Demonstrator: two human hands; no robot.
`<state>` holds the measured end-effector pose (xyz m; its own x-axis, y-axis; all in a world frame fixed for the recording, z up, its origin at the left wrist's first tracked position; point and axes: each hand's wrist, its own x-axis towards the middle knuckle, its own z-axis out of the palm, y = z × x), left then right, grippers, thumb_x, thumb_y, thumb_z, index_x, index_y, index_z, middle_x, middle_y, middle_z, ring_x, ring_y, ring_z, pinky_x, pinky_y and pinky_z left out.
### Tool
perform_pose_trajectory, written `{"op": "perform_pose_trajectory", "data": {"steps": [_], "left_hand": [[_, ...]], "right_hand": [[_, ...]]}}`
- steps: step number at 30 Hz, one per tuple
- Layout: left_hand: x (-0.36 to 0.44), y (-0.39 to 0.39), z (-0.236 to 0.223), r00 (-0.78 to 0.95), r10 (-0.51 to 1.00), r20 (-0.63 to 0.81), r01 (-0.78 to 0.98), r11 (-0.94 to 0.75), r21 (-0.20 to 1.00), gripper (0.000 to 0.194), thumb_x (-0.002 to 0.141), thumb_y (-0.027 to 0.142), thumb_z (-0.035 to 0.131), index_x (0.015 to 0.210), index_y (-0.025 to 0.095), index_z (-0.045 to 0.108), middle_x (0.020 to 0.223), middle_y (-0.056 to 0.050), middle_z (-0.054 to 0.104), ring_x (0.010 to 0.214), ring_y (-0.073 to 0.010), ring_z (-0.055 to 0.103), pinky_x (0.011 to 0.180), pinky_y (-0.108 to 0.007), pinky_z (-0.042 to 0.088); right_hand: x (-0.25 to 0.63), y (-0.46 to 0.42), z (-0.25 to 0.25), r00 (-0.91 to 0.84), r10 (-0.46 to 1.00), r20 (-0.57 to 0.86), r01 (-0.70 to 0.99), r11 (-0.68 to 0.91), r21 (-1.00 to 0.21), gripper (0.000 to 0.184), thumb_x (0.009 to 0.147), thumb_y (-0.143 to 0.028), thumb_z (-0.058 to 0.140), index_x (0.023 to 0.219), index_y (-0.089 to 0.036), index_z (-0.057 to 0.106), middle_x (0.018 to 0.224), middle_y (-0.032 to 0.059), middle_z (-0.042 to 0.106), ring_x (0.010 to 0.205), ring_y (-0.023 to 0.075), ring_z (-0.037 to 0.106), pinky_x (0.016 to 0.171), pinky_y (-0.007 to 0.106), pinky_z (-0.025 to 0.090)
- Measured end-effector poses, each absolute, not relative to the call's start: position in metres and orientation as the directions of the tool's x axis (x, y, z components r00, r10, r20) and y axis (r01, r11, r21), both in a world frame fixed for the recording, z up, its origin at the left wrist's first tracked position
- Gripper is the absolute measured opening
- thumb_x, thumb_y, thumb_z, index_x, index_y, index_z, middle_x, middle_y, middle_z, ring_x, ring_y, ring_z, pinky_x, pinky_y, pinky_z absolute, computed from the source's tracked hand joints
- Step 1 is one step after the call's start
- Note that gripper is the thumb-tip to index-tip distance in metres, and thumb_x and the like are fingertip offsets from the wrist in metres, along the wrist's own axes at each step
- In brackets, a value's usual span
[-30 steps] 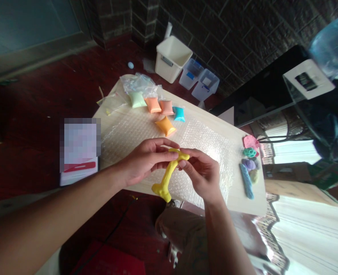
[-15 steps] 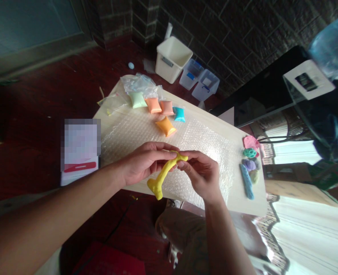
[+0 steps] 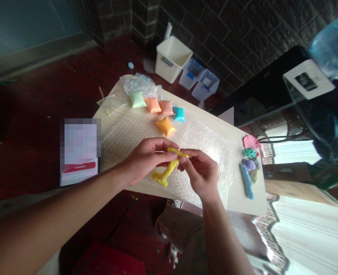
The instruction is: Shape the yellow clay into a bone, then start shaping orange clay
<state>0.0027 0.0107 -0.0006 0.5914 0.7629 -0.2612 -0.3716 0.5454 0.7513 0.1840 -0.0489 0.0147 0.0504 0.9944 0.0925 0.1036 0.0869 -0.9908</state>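
Pinching yellow clay above bubble wrap, left hand and right hand share a tight grip — likely steadying its crossbar.

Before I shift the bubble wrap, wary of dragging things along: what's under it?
The pale table lies under the bubble wrap. Whether more lies beneath can't be told; the left hand, right hand and yellow piece hide its middle.
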Motion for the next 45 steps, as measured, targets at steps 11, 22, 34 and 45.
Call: {"op": "perform_pose_trajectory", "data": {"steps": [11, 22, 34, 45], "left_hand": [[0.0041, 0.009, -0.0007, 0.57, 0.781, -0.257, -0.343, 0.51, 0.789, 0.029, 0.083, 0.028, 0.085, 0.105, 0.014, 0.073, 0.095, -0.006, 0.078, 0.083, -0.0184, 0.076, 0.08, -0.031, 0.06], [0.0041, 0.0058, -0.0031, 0.549, 0.824, -0.139, -0.341, 0.373, 0.863, 0.027, 0.082, 0.028, 0.089, 0.103, 0.017, 0.077, 0.095, -0.004, 0.079, 0.085, -0.0154, 0.074, 0.078, -0.027, 0.057], [0.0059, 0.0057, 0.0033, 0.58, 0.808, -0.1, -0.348, 0.356, 0.867, 0.021, 0.084, 0.029, 0.085, 0.095, 0.017, 0.072, 0.084, -0.002, 0.075, 0.078, -0.0167, 0.072, 0.074, -0.029, 0.056], [0.0041, 0.0067, 0.0032, 0.712, 0.68, -0.173, -0.461, 0.64, 0.615, 0.014, 0.088, 0.023, 0.082, 0.099, 0.015, 0.082, 0.09, -0.006, 0.077, 0.079, -0.0124, 0.067, 0.075, -0.024, 0.054]], "right_hand": [[0.1874, -0.0462, 0.009, 0.06, 0.998, 0.021, -0.093, 0.027, -0.995, 0.018, 0.1, -0.037, 0.073, 0.111, -0.025, 0.081, 0.076, 0.0017, 0.076, 0.063, 0.015, 0.069, 0.061, 0.031, 0.057], [0.1867, -0.0465, 0.0104, 0.055, 0.998, 0.002, -0.127, 0.009, -0.992, 0.017, 0.1, -0.038, 0.073, 0.108, -0.024, 0.078, 0.074, 0.0001, 0.074, 0.065, 0.0155, 0.068, 0.063, 0.031, 0.056], [0.1837, -0.0475, 0.0094, 0.044, 0.999, -0.006, -0.156, 0.001, -0.988, 0.011, 0.095, -0.034, 0.079, 0.102, -0.026, 0.079, 0.074, -0.0008, 0.075, 0.063, 0.0154, 0.068, 0.062, 0.031, 0.055], [0.1846, -0.047, 0.0085, 0.03, 0.999, 0.04, -0.132, 0.043, -0.99, 0.018, 0.091, -0.031, 0.083, 0.108, -0.035, 0.084, 0.086, -0.0003, 0.07, 0.068, 0.0136, 0.061, 0.062, 0.03, 0.052]]}}
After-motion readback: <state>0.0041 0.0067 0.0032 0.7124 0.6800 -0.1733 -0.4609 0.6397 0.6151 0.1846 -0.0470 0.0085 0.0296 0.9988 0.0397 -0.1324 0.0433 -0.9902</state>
